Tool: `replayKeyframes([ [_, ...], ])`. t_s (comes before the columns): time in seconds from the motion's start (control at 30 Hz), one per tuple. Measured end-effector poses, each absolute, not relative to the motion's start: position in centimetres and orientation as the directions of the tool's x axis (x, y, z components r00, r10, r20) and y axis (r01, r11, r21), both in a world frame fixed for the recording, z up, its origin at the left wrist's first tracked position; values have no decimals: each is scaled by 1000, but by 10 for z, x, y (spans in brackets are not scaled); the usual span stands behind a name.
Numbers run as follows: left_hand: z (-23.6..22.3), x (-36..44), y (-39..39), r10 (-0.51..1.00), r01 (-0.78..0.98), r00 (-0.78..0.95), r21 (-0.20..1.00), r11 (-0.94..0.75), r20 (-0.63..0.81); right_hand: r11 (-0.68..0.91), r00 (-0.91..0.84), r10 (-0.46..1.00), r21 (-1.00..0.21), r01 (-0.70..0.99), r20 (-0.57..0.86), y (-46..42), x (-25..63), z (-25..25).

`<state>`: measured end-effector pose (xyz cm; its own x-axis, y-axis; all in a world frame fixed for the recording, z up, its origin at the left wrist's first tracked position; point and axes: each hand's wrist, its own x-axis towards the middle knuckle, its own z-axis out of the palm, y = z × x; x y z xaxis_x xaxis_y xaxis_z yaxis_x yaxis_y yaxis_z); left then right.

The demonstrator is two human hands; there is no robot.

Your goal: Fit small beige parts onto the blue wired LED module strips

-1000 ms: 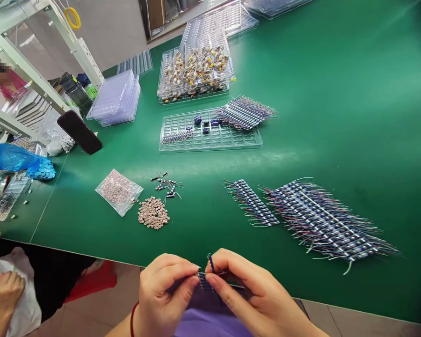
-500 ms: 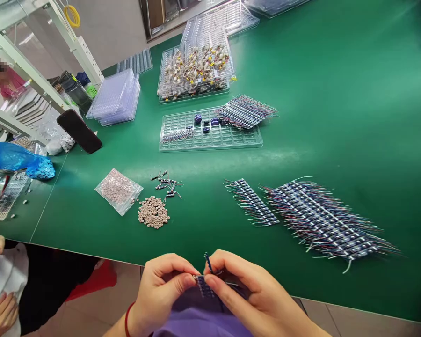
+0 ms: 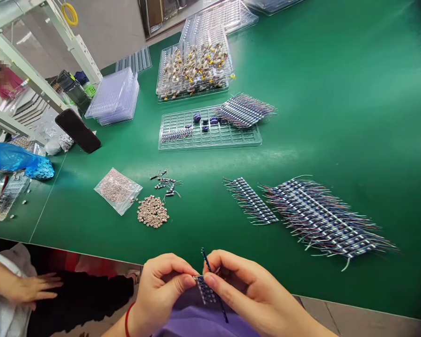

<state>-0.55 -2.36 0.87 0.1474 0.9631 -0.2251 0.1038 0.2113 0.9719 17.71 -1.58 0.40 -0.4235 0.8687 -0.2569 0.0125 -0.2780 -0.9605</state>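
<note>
Dark gridded panel, one thin flat piece, hangs between the hands by the near edge of the smooth green table: left hand pinches its top end, right hand pinches a slim dark strip alongside. On the table, left to right, apart from the hands: one clear plastic bag, one pile of round coppery discs, one narrow wired sheet, one wide wired sheet, their fringed edges close together.

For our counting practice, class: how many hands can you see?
3: the wearer's left hand and right hand at bottom middle, and a co-worker's hand at lower left. Others may be hidden.
</note>
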Motion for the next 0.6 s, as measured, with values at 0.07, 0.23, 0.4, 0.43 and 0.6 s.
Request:
replayKeyframes([
  [0.07, 9, -6, -24, 963, 109, 144, 971, 212, -227, -287, -425, 867, -958, -2, -259, -16, 177, 4],
  [0.23, 8, -7, -25, 959, 134, 135, 963, 232, -250, -303, -426, 863, -953, -7, -271, -16, 176, 4],
  [0.4, 8, -7, -26, 956, 147, 126, 958, 246, -265, -265, -413, 876, -964, 19, -249, -16, 176, 6],
  [0.43, 8, -7, -26, 956, 149, 125, 958, 246, -265, -255, -411, 879, -967, 26, -242, -16, 176, 6],
  [0.6, 10, -7, -25, 963, 172, 117, 960, 221, -243, -223, -407, 886, -974, 43, -221, -16, 176, 8],
])
